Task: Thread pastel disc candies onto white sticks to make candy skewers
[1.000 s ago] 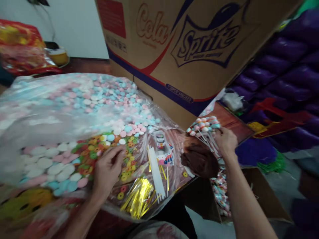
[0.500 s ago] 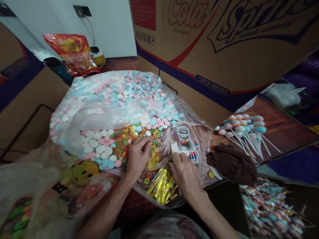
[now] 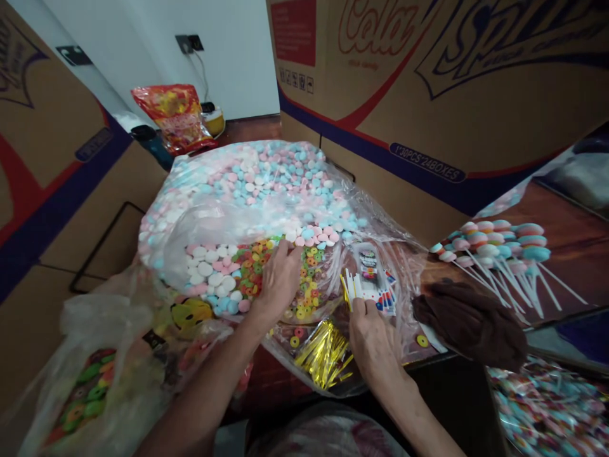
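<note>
My left hand (image 3: 281, 276) reaches over the ring-shaped gummies (image 3: 311, 289), its fingers bent together beside the pink, white and blue marshmallows (image 3: 316, 235). What its fingertips hold is hidden. Further right, my right hand (image 3: 373, 333) has its fingers closed at the lower end of a bundle of white lollipop sticks (image 3: 351, 285); I cannot make out what is between them. Just beyond lie a clear pack with a black label (image 3: 368, 263) and small printed red and blue labels (image 3: 387, 301). Gold twist ties (image 3: 324, 355) lie in a pile between my forearms.
A large plastic bag of marshmallows (image 3: 257, 171) spreads across the table. Finished marshmallow skewers (image 3: 504, 247) lie at right, behind a brown cloth (image 3: 471, 324). Wrapped candies (image 3: 552, 406) fill a container lower right. Cardboard boxes (image 3: 352, 120) stand behind; a gummy bag (image 3: 88, 393) sits lower left.
The view has swung slightly left, so everything sits further right. My left hand has moved forward towards the marshmallows. My right hand has drawn back a little along the sticks.
</note>
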`<action>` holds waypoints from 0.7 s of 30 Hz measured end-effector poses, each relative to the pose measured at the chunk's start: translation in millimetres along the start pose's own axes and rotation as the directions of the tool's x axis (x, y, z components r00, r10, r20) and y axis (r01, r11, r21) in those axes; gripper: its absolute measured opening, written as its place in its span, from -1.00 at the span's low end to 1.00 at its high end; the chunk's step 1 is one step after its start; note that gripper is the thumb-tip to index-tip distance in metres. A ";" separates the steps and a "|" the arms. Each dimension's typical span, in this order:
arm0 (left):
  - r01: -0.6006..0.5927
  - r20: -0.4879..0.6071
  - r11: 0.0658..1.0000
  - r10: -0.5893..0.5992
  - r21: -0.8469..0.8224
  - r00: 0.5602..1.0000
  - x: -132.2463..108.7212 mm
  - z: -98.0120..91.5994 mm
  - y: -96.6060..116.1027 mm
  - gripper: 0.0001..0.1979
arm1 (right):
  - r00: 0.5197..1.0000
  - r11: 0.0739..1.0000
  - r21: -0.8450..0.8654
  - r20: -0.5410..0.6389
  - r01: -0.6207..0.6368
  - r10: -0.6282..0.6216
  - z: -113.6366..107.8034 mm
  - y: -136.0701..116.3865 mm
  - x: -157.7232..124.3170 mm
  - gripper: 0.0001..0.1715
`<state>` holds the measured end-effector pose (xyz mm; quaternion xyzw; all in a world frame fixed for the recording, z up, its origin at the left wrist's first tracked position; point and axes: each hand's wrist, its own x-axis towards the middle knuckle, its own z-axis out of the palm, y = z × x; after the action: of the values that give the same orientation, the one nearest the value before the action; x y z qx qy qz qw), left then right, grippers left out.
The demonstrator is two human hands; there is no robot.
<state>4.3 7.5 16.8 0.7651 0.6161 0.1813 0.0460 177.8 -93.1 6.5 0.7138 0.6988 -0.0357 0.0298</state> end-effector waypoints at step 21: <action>-0.012 0.029 0.999 0.010 0.050 1.000 33.6 12.3 8.1 -0.77 | 0.985 0.635 0.761 -0.173 0.131 0.004 17.5 28.0 0.9 -0.72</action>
<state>21.8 39.7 15.2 0.7720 0.6155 0.1549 0.0346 205.7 -94.4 -11.3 0.6340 0.6416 -0.2740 -0.3336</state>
